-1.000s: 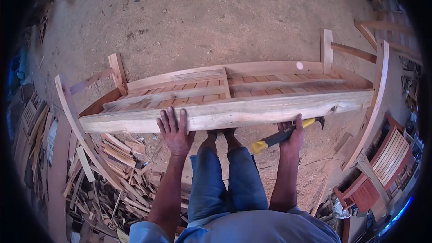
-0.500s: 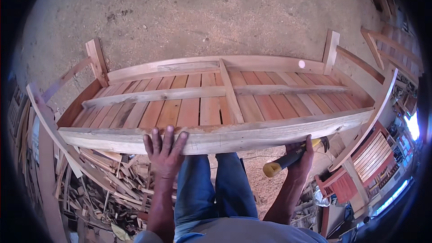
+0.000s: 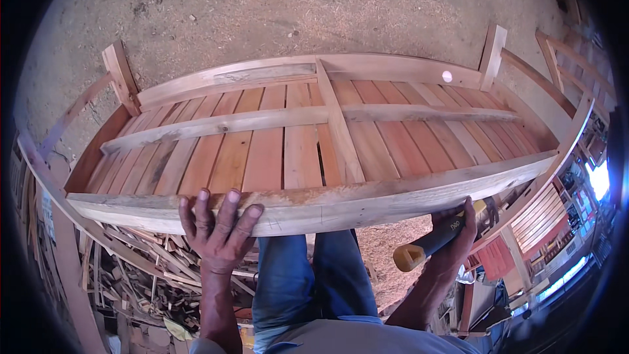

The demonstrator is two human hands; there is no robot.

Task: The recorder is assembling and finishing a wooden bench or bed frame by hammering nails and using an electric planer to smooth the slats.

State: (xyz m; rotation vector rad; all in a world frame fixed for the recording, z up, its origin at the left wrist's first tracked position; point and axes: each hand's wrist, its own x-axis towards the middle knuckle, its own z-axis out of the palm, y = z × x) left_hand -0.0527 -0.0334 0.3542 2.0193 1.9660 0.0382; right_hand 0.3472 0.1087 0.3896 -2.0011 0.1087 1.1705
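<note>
A large slatted wooden bench frame (image 3: 386, 144) spans the head view, with crosspieces over its slats and posts at its corners. My left hand (image 3: 219, 233) is on the near rail (image 3: 327, 208), left of middle, its fingers spread over the face and their tips at the upper edge; the thumb is hidden. At the rail's right part, my right hand (image 3: 457, 239) grips a hammer (image 3: 436, 237) with a dark handle and yellow butt. Its fingertips reach up against the rail's lower side. The hammer's head is partly hidden beyond the hand.
A heap of wood offcuts (image 3: 141, 282) lies at lower left, below the bench frame. To the right stands a red slatted piece of furniture (image 3: 537, 229). Another wooden frame (image 3: 563, 59) is at far right. Shavings (image 3: 396, 249) cover the dirt floor.
The bench frame looks larger, and its near rail is slightly lower in the picture. My left hand has shifted left with it; my right hand with the hammer has shifted right and down.
</note>
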